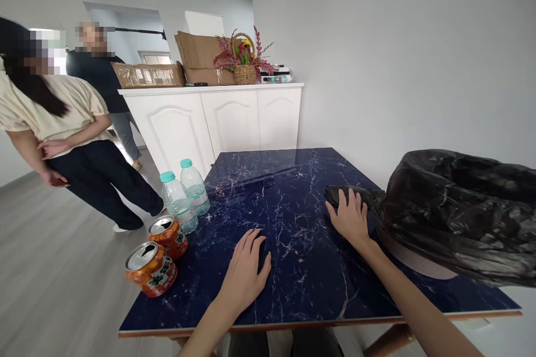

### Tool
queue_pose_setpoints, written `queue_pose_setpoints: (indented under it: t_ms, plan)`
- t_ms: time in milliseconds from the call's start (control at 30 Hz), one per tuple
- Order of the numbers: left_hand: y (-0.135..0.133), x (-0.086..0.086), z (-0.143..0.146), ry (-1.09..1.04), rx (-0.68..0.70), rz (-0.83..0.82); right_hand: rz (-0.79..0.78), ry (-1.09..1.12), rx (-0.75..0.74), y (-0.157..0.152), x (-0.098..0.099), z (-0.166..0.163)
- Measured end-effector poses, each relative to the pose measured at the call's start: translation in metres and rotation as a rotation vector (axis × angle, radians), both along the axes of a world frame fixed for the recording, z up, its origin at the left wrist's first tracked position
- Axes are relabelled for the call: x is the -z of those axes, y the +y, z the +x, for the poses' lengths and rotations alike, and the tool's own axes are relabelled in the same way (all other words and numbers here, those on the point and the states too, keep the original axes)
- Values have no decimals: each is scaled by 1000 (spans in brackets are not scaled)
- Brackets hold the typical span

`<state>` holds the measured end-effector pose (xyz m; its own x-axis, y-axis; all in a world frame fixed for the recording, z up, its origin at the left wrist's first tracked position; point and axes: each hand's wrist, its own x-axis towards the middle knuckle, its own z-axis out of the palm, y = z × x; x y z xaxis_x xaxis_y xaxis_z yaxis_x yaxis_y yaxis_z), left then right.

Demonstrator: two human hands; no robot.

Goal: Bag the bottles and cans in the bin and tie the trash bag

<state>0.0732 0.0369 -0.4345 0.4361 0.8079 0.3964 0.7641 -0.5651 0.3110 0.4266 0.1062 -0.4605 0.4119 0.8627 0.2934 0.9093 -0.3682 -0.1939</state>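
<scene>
My left hand (245,270) lies flat on the dark blue marble table (276,189), fingers stretched out, holding nothing. My right hand (350,217) rests with spread fingers on the flat end of a black plastic bag (456,206). The bag covers a pale round container (419,261) lying on its side at the table's right edge. Two orange drink cans (153,268) lie at the near left corner, with two clear water bottles with teal caps (184,194) just behind them.
A white cabinet (226,120) stands beyond the table, carrying cardboard boxes (201,58) and a flower basket (245,61). Two people (54,122) stand on the grey floor at the left. A white wall runs along the right.
</scene>
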Motion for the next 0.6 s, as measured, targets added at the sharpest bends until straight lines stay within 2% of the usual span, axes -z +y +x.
queue_pose_setpoints:
  t_ms: [167,300,400,500,600]
  plan:
    - [0,-1,0,2,3,10,-33,95,179,28,1,14]
    - [0,-3,1,19,3,12,-55,110,158,22,5,13]
    - [0,-3,1,32,5,17,-87,96,13,-6,12,-2]
    - [1,-3,0,75,31,30,-118,74,-178,-50,19,-19]
    - [0,-1,-5,144,80,51,-125,56,-302,-92,21,-27]
